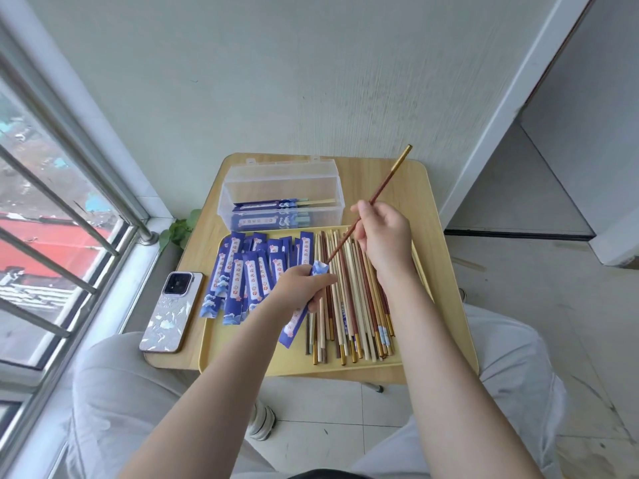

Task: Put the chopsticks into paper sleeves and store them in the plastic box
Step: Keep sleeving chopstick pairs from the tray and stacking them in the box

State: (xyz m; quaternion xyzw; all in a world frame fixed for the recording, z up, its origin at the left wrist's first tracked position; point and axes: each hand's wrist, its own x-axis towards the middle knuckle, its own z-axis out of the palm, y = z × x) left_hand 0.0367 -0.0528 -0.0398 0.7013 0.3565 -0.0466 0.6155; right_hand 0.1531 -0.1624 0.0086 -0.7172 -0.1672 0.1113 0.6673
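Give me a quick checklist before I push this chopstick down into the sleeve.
1. Sleeve held: left hand grips the blue paper sleeve near its top. Ok.
2. Chopstick held: right hand pinches the reddish-brown chopstick partway along it. Ok.
3. Tip at the mouth: its lower end meets the sleeve's crumpled open end. Whether it is truly inside, cannot tell.
4. Alignment: the chopstick and sleeve slant the same way, roughly in line. Ok.
5. Pair complete: only one chopstick in the hand. Not ok if a pair is wanted.
6. Box ready: the plastic box stands open behind the yellow tray, with sleeved chopsticks in it. Ok.
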